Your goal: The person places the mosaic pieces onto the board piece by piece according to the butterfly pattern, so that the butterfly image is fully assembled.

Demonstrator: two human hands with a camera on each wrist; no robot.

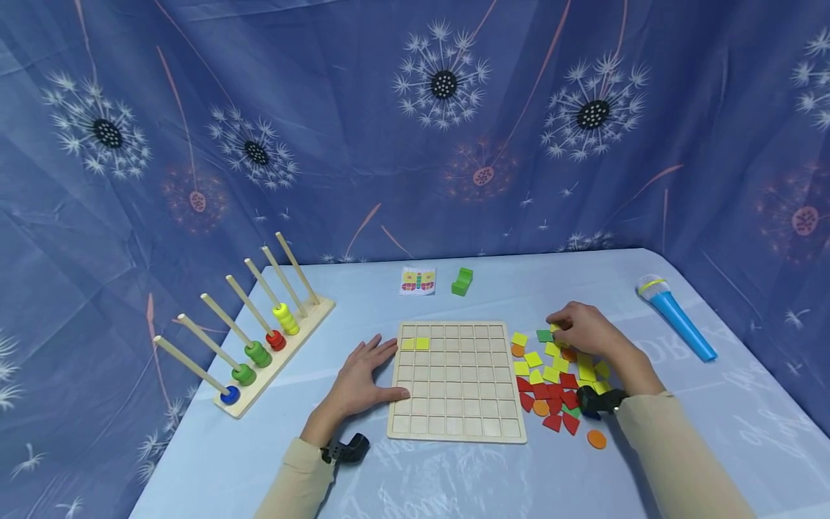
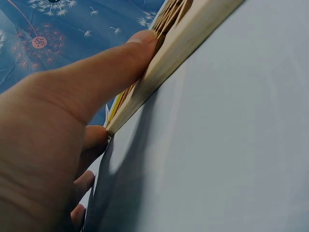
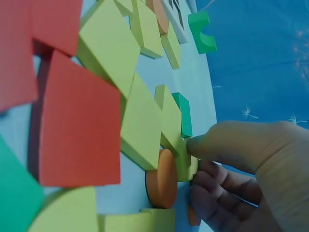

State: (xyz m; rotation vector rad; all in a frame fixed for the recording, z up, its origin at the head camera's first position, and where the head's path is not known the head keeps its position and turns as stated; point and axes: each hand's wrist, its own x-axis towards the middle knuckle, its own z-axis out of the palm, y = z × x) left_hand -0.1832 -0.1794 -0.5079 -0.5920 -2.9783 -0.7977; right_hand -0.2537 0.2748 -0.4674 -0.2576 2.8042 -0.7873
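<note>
A wooden grid board [image 1: 457, 438] lies on the table, two yellow square tiles [image 1: 422, 344] side by side in its upper left cells. My left hand [image 1: 363, 378] rests at the board's left edge, fingers spread; in the left wrist view the thumb [image 2: 113, 67] lies on the frame. To the right, my right hand [image 1: 586, 330] reaches into the far side of a loose pile and pinches a yellow tile [image 3: 193, 166] between thumb and fingers, which partly hide it. Beside it are a green tile [image 1: 544, 336] and an orange disc [image 3: 162, 179].
Red tiles [image 1: 555, 391] make up the near part of the pile. A wooden peg stand [image 1: 285, 365] with coloured beads stands at left. Behind the board are a picture card [image 1: 418, 281] and a green block [image 1: 462, 282]. A blue toy microphone [image 1: 681, 323] lies far right.
</note>
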